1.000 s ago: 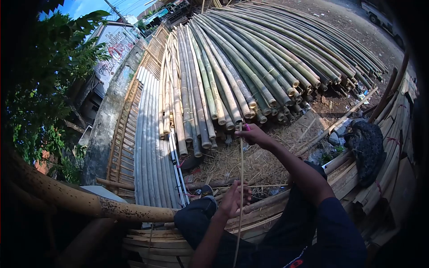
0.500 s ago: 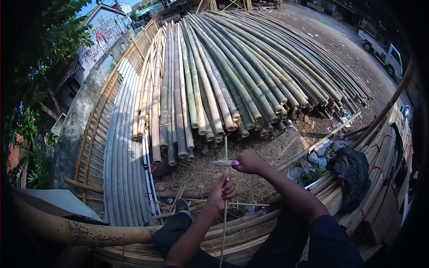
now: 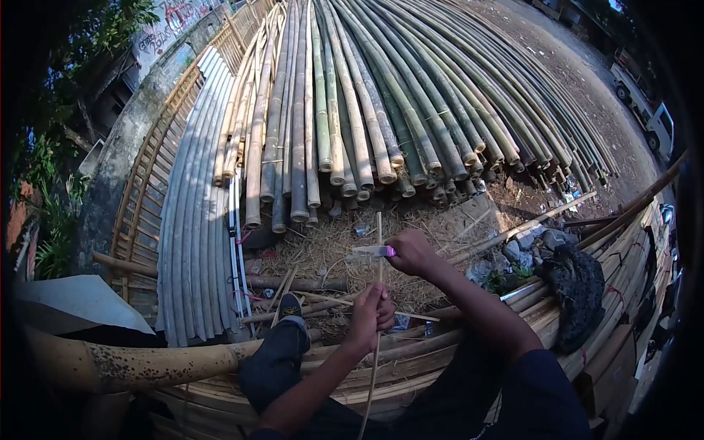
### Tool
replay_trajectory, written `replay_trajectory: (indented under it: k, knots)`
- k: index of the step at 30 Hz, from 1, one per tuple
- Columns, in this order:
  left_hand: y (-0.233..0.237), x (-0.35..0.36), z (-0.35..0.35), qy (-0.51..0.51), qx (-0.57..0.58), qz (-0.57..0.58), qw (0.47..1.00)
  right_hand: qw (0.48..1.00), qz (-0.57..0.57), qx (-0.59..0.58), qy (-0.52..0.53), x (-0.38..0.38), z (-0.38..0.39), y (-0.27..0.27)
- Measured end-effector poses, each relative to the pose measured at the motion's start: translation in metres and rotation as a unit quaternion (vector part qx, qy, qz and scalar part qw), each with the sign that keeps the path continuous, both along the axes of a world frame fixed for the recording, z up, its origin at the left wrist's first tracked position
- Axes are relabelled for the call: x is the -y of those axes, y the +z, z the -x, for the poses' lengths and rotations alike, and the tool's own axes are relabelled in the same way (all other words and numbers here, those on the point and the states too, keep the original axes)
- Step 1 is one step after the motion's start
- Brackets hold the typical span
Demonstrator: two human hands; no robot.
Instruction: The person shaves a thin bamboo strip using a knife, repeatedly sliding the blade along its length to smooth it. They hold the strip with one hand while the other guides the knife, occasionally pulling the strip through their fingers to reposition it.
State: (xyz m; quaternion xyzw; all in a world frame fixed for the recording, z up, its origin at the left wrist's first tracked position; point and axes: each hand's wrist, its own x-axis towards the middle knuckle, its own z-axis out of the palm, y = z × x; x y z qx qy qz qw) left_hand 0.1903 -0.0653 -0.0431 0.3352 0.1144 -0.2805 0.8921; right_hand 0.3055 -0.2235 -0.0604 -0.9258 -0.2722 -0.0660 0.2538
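Note:
My left hand [image 3: 372, 314] is closed around a thin bamboo strip [image 3: 375, 359], which stands nearly upright and runs down past my lap. Above that fist, the strip's upper end sticks out. My right hand [image 3: 412, 251] grips a knife [image 3: 372, 251] by its pink handle. The blade points left and lies across the strip, a short way below its tip; whether it cuts into the strip cannot be made out. Straw-like shavings [image 3: 330, 257] cover the ground beyond my hands.
A large pile of bamboo poles [image 3: 359, 125] fills the ground ahead. Corrugated sheets [image 3: 194, 205] and a bamboo fence [image 3: 143, 213] stand at left. A thick bamboo pole [image 3: 161, 367] crosses at lower left. Split bamboo [image 3: 616, 293] and a dark lump [image 3: 576, 293] lie at right.
The view has tilted downward, so the bamboo pile sits higher in the picture. Both hands keep their grips, with the blade still across the upper part of the strip.

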Motion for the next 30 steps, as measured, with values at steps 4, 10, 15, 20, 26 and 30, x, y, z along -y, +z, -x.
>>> replay_trajectory:
  k: [4, 10, 15, 20, 26, 30]
  knots:
    - [0.022, 0.013, 0.026, -0.078, -0.008, -0.017, 0.997, 0.948, -0.004, -0.076, -0.310, 0.074, -0.047, -0.021]
    - [-0.001, 0.007, 0.012, -0.087, -0.011, 0.028, 0.996, 0.968, -0.098, -0.114, -0.201, 0.101, -0.030, 0.009]
    - [0.003, -0.008, -0.008, -0.033, -0.001, 0.033, 0.999, 0.993, 0.022, -0.060, 0.104, 0.012, 0.000, 0.023]
    - [0.004, 0.001, 0.005, -0.012, -0.015, 0.011, 1.000, 0.997, 0.035, -0.051, 0.049, 0.001, 0.006, 0.018]
    - [0.019, 0.018, 0.036, -0.117, 0.018, 0.002, 0.993, 0.957, -0.045, -0.118, -0.262, 0.081, -0.047, -0.019]
    - [-0.001, -0.003, 0.000, -0.091, 0.006, -0.014, 0.996, 0.881, -0.335, -0.286, -0.172, 0.062, -0.030, 0.000]
